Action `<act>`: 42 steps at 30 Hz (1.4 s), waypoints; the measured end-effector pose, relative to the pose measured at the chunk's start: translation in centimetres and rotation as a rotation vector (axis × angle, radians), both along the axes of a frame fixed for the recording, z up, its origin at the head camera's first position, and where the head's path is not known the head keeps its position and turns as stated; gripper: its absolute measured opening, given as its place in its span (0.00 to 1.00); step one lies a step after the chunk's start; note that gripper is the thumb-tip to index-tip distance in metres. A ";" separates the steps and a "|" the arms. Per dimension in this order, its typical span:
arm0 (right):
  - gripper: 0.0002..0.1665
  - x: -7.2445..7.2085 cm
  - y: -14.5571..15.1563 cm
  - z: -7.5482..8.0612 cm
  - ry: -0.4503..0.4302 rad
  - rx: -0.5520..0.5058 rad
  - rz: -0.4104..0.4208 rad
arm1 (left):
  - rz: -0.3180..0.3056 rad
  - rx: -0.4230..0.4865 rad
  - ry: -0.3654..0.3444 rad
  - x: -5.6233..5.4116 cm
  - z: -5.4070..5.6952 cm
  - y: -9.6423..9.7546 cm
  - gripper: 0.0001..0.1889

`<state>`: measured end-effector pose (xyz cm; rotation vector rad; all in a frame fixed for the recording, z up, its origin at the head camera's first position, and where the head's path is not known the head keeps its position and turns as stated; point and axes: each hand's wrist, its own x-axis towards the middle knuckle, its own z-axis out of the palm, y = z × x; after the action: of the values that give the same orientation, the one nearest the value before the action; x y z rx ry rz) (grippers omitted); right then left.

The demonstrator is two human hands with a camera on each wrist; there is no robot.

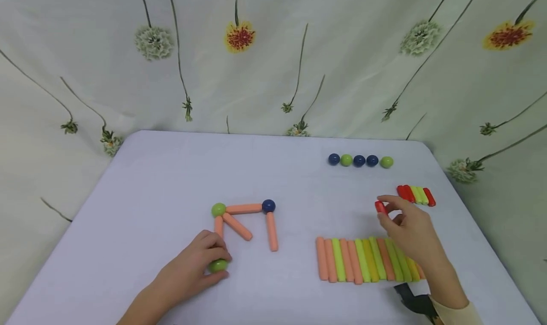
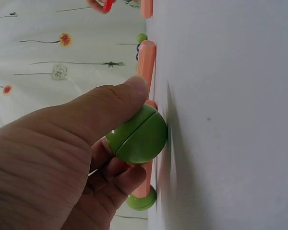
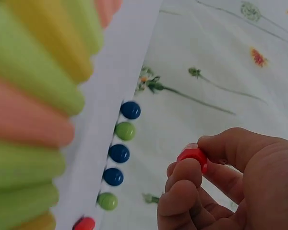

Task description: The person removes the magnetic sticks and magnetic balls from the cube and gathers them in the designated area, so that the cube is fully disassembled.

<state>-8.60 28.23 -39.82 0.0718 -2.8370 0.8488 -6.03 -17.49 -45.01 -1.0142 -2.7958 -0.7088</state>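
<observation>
My left hand [image 1: 194, 263] holds a green ball [image 2: 143, 136] between thumb and fingers at the near end of an orange stick [image 1: 219, 225]. The stick's far end meets another green ball [image 1: 218, 209], where a slanting orange stick [image 1: 237, 227] and a level orange stick [image 1: 243, 208] also meet. That level stick runs to a dark blue ball [image 1: 268, 205], from which another orange stick [image 1: 272, 232] points toward me. Over the right side of the table, my right hand [image 1: 412, 230] pinches a short red stick [image 3: 193, 155] between thumb and fingertips, raised off the surface.
Under my right hand lies a row of long orange, green and yellow sticks [image 1: 348, 261]. Short red and yellow-green sticks [image 1: 416, 195] lie beyond it. Several blue and green balls [image 1: 359, 161] line the table's [image 1: 192, 168] back. A black object [image 1: 412, 301] shows by the right wrist.
</observation>
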 end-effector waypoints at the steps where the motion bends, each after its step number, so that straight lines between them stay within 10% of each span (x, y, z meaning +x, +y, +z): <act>1: 0.25 -0.2 0.9 0.0 -0.010 0.013 -0.019 | 0.004 -0.002 0.001 0.0 -0.1 0.0 0.12; 20: 0.31 -6.0 15.7 -1.3 -0.217 0.053 -0.216 | 0.045 -0.039 -0.045 -0.2 0.1 0.3 0.12; 42: 0.28 -9.0 17.4 -2.8 -0.421 0.134 -0.192 | 0.030 -0.026 -0.013 -0.1 -0.2 0.2 0.13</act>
<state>-17.62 45.59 -42.60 -0.4017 -3.2150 0.7008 -6.10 -17.24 -45.17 -0.9725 -2.8323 -0.6797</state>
